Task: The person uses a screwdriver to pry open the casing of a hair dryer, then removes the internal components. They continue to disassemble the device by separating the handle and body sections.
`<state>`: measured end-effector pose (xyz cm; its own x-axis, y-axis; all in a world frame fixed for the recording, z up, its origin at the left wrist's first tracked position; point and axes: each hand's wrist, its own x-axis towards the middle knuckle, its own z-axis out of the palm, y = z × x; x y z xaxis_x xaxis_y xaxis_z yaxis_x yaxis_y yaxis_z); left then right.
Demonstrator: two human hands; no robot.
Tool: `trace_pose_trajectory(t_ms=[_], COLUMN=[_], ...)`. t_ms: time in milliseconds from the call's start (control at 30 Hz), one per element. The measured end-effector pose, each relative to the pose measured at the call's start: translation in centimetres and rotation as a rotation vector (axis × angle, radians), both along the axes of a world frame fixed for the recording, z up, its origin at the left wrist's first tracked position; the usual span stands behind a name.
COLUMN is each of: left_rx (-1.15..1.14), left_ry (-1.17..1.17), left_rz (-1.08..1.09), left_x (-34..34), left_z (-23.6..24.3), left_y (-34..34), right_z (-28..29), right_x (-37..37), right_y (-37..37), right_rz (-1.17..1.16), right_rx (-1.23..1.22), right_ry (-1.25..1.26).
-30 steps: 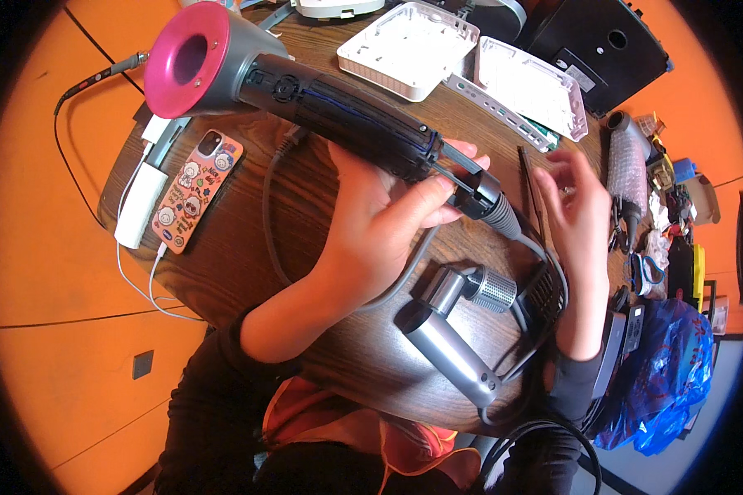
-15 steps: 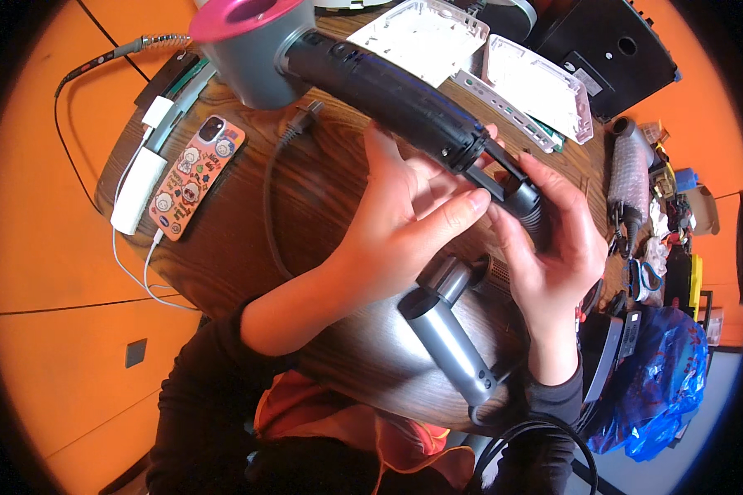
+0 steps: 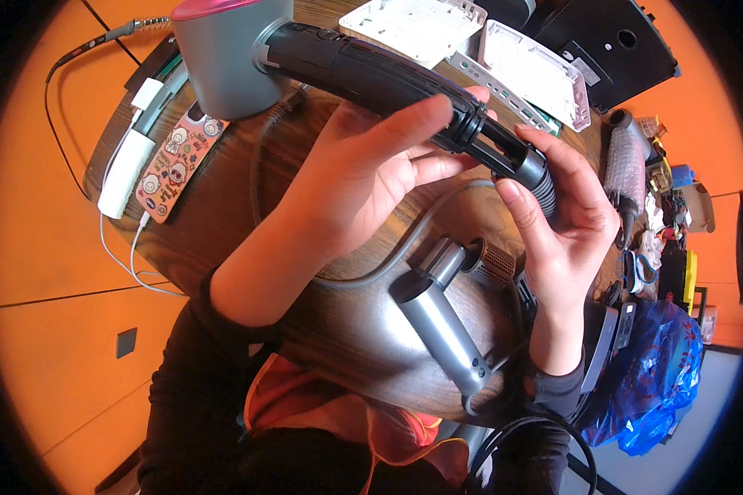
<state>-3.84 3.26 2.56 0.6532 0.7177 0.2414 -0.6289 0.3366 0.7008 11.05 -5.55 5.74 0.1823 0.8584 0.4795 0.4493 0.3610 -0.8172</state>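
Left grip: the left hand (image 3: 363, 186) holds the black handle of the hair dryer (image 3: 371, 70), fingers laid along it, palm under it.
Right grip: the right hand (image 3: 565, 219) closes on the lower end of the same handle, where the ribbed black collar sits; thumb on the near side.
Dryer place: lifted above the surface (image 3: 223, 223), its grey head with the pink rim up and left of both grips.
Cable: a grey cord (image 3: 404, 247) passes under the hands.
Below the grips: a grey tube part (image 3: 442, 330) with a mesh end lies on the surface.
Left of the grips: a phone in an orange patterned case (image 3: 177, 161), beside it a white charger block (image 3: 125, 173).
Above the grips: two white plastic trays (image 3: 537, 70).
Right of the grips: a blue plastic bag (image 3: 656, 371), lower down.
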Motion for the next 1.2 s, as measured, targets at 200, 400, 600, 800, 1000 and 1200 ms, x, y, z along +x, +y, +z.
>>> trace_pose_trajectory(t_ms=[200, 400, 600, 800, 1000, 1200], left_rx=[-0.209, -0.213, -0.158, -0.154, -0.145, -0.049], left_ry=[-0.214, -0.509, -0.377, -0.347, -0.35, -0.254], left_rz=[-0.09, -0.127, -0.105, -0.022, -0.031, -0.048], left_x=[0.2, 0.2, 0.5, 0.5, 0.6, 0.5], left_z=[-1.2, -1.9, -1.8, -1.7, -1.9, -1.8], left_y=[0.4, 2.2, 0.3, 0.3, 0.2, 0.6], right_z=[0.4, -0.3, 0.3, -0.5, -1.0, -0.7], right_x=[-0.1, -1.0, -0.2, 0.3, 0.3, -0.1], right_y=[-0.2, -0.1, -0.1, 0.8, 0.7, 0.4], right_rz=[0.023, 0.037, 0.069, 0.125, 0.029, -0.078], right_rx=[-0.023, -0.103, -0.071, 0.102, 0.163, 0.31], right_ry=[-0.067, -0.152, -0.173, -0.404, -0.539, -0.651])
